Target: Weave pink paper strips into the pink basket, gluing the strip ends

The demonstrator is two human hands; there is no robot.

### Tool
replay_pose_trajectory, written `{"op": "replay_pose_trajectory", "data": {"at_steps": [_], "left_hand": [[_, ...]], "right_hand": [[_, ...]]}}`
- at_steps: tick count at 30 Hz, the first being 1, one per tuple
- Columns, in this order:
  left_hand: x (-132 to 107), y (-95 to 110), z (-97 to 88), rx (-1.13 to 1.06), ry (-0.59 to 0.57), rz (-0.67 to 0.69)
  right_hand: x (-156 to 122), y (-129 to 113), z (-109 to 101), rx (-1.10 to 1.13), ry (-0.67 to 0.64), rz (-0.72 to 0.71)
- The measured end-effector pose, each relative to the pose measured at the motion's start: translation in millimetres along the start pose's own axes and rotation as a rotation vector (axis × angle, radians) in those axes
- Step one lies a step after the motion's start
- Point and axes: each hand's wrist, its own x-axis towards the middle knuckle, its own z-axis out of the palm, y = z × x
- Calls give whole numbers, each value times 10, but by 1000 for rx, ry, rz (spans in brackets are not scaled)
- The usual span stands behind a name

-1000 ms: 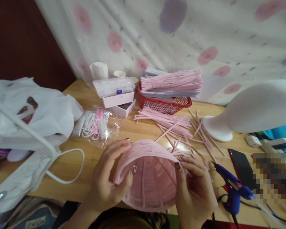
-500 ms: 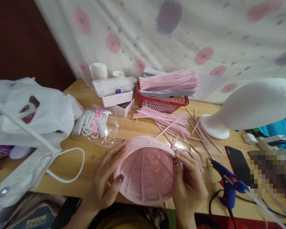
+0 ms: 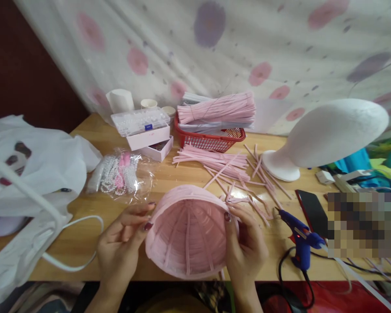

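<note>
Currently both hands grip the pink woven shell (image 3: pixel 185 234) at the bench (image 3: pixel 163 178) near edge, left hand (image 3: pixel 120 248) at 9 o'clock, right hand (image 3: pixel 247 250) at 3 o'clock, opening upward, likely exposing its ribs

no writing is showing clearly enough to read. a small blue label (image 3: pixel 146 127) is sitting on the front of the clear bead box (image 3: pixel 135 121), but its print is coming out too small to make out. the pink woven cap (image 3: pixel 185 234) is showing no legible marks.
</note>
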Motion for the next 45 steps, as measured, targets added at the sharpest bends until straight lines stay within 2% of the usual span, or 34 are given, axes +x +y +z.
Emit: {"op": "replay_pose_trajectory", "data": {"at_steps": [5, 8, 12, 20, 24, 27, 32, 36, 38, 42, 45], "left_hand": [[126, 109, 124, -217, 165, -296], [217, 215, 207, -356, 137, -374], [358, 279, 143, -409, 91, -333], [563, 138, -282, -227, 229, -218], [545, 48, -324, -128, 286, -161], [487, -29, -315, -72, 316, -191], [376, -16, -316, 14, 229, -315], [332, 64, -274, 145, 56, -238], [307, 68, -178, 19, -5, -277], [227, 15, 130, -403, -102, -586], [178, -11, 288, -566, -172, -676]], "right_hand": [[3, -15, -5, 19, -1, 28], [37, -51, -3, 33, 5, 39], [120, -90, 21, 19, 57, 53], [228, -105, 61, 35, 106, 213], [215, -76, 54, 37, 85, 230], [205, -8, 39, 24, 85, 256], [248, 81, 22, 13, 109, 304], [281, 66, 26, 54, 108, 350], [283, 52, 28, 73, 108, 366], [279, 25, 38, 74, 112, 380], [273, 3, 47, 85, 106, 403]]}}
